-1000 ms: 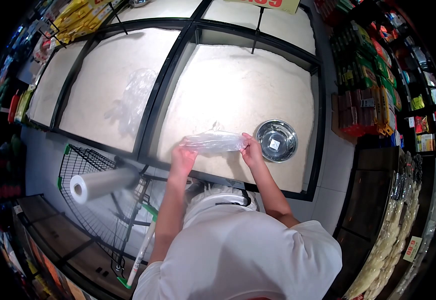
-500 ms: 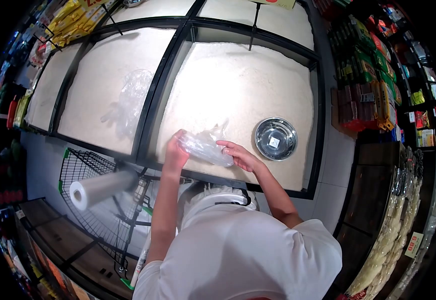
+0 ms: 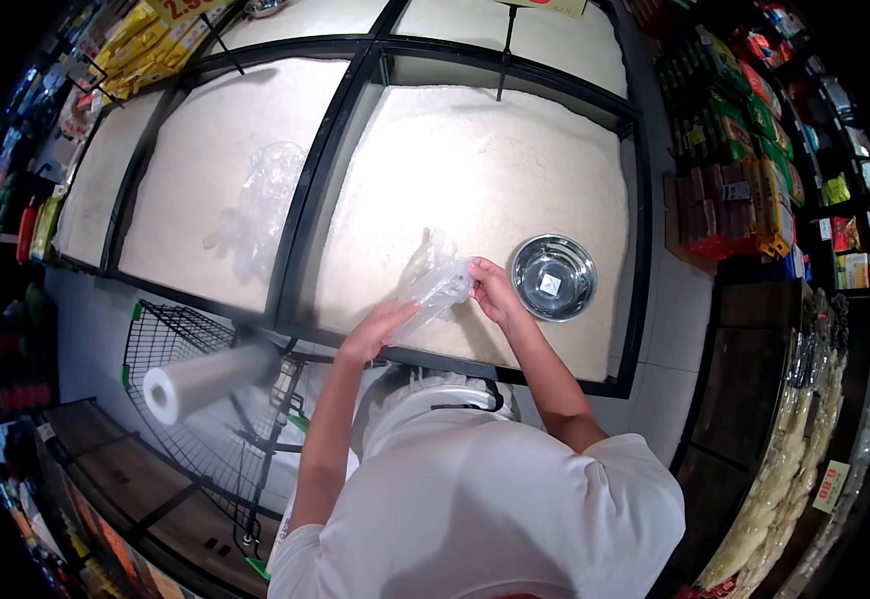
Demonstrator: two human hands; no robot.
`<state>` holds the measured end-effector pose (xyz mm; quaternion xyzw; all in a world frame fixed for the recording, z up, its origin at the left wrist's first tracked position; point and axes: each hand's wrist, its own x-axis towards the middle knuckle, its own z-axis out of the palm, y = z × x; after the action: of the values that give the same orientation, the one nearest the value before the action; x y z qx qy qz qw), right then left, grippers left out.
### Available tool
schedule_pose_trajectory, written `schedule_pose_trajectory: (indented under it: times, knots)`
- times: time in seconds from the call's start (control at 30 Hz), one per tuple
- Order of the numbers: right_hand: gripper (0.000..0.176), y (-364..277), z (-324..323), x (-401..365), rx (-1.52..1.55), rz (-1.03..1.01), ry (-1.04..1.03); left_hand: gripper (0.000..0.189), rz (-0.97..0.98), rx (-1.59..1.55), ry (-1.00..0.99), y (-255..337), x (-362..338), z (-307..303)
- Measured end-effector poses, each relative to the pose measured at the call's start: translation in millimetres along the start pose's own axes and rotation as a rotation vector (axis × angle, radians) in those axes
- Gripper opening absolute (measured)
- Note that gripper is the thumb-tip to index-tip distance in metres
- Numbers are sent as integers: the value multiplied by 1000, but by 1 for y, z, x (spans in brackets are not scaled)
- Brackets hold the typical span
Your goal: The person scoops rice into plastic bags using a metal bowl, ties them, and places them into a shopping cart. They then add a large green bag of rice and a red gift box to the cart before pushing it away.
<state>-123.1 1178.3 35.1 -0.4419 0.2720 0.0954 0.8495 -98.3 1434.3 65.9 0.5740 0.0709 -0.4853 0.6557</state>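
Observation:
A clear plastic bag (image 3: pixel 435 290) stretches between my two hands over a bin of pale, rice-like grain (image 3: pixel 475 150). My right hand (image 3: pixel 496 293) pinches the bag's upper right end between thumb and fingertips. At its lower left end, my left hand (image 3: pixel 380 329) has its fingers closed on the film, close to the bin's front edge. Just right of my right hand, a shiny metal bowl (image 3: pixel 553 278) rests on the grain, a small white label inside it.
Another bin on the left holds similar grain with a crumpled clear plastic bag (image 3: pixel 267 205) on it. Black dividers (image 3: pixel 327 165) separate the bins. A wire shopping cart (image 3: pixel 170 334) and a roll of clear bags (image 3: pixel 200 381) are at lower left. Packed shelves (image 3: pixel 735 180) line the right.
My left hand has moved down and right, my right hand up and slightly right. The bag between them has turned from lying crosswise to slanting up toward the right.

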Motion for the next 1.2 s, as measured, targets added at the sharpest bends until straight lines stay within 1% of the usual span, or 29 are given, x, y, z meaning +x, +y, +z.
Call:
schedule_pose_trajectory:
  times: [0.07, 0.1, 0.17, 0.2, 0.27, 0.3, 0.33, 0.43, 0.47, 0.57, 0.67, 0.77, 0.8, 0.87, 0.9, 0.97, 1.0, 1.03, 1.07, 1.1, 1.17, 1.2]
  knots:
    - [16, 4, 5, 4, 147, 46, 8, 43, 25, 78, -61, -9, 7, 4]
    - [16, 6, 7, 6, 172, 40, 28, 44, 37, 116, -92, -9, 8, 6]
    - [16, 9, 9, 9, 220, 29, 69, 36, 70, -19, -53, -7, 13, 5]
    - [16, 12, 6, 11, 127, 12, 83, 32, 85, -87, -32, -6, 15, 5]
    - [17, 21, -6, 20, -60, -24, 107, 22, 214, -365, -3, -8, 20, -4]
    - [18, 22, -9, 18, -92, -31, 90, 17, 279, -503, 10, -10, 23, -11]
    - [19, 22, -13, 16, -123, -39, 73, 13, 306, -598, 71, -12, 28, -21]
    - [21, 17, -18, 8, -225, -10, -26, 21, 320, -778, -14, -20, 35, -35]
    - [22, 15, -18, 6, -261, 8, -69, 23, 361, -783, -26, -23, 38, -35]
    - [24, -8, 0, -17, -277, 116, -153, 25, 341, -801, 115, 5, 21, -11]
    - [25, 3, -5, -16, -708, -66, -252, 35, 373, -561, 170, 1, 23, -19]
    - [26, 7, -16, 5, -516, -23, 7, 37, 355, -416, 212, 6, 15, -12]
    - [23, 12, -20, 14, -417, -105, 82, 35, 363, -283, 172, -1, 18, -15]
    - [21, 18, -29, 32, -242, -140, 120, 33, 373, -16, 92, -23, 33, -27]
    - [20, 15, -26, 34, -154, -156, 138, 33, 488, 247, 137, -27, 37, -28]
    - [28, 10, -25, 32, -105, -195, 108, 33, 707, 777, 227, -33, 43, -32]
    - [31, 2, -19, 24, -71, -198, 100, 38, 625, 854, 274, -30, 40, -30]
    - [35, -3, -15, 18, -38, -201, 92, 38, 603, 796, 310, -35, 44, -32]
    - [51, 0, -28, 18, -134, -211, 57, 40, 581, 738, 345, -41, 50, -34]
    - [54, 0, -40, 15, -127, -97, 44, 42, 558, 679, 377, -47, 55, -35]
    - [61, 4, -67, 8, -113, 131, 20, 51, 631, 754, 453, -37, 43, -20]
    - [69, 12, -81, 3, -137, 211, 44, 57, 668, 791, 491, -33, 38, -14]
